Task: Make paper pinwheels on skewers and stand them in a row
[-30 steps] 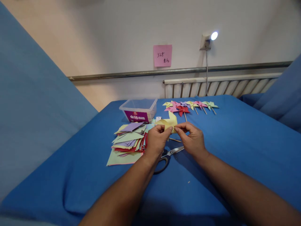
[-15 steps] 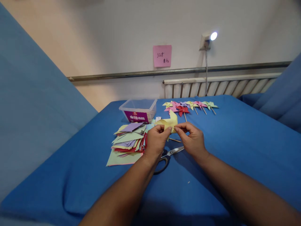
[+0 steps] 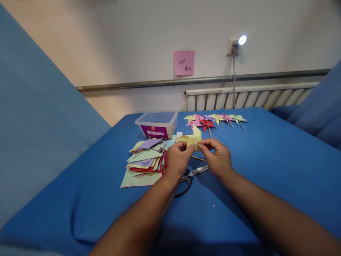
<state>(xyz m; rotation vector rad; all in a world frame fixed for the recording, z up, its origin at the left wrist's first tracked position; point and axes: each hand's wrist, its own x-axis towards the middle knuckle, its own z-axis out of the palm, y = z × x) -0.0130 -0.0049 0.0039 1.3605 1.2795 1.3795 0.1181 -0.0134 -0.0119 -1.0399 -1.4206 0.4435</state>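
Observation:
A yellow paper pinwheel [image 3: 196, 134] is held up between both hands over the blue-covered table. My left hand [image 3: 178, 158] pinches its lower left part, with the thumb near the centre. From the other side, my right hand [image 3: 217, 156] closes thumb and forefinger on the middle of the pinwheel; any small part between those fingertips is hidden. Just below the hands lie scissors [image 3: 196, 170] with dark handles, their blades pointing right. A thin wooden stick [image 3: 198, 158] shows behind the fingers, resting on the cloth as far as I can tell.
Left of my hands is a pile of coloured paper [image 3: 145, 163]. Behind it stands a clear plastic box [image 3: 157, 126] with a purple label. Several finished pinwheels [image 3: 207, 124] on sticks lie at the back. A radiator [image 3: 253, 96] and a pipe [image 3: 149, 85] run along the wall.
Both hands stay in nearly the same place around the yellow pinwheel, with only a very slight shift of the fingers. Everything else looks the same.

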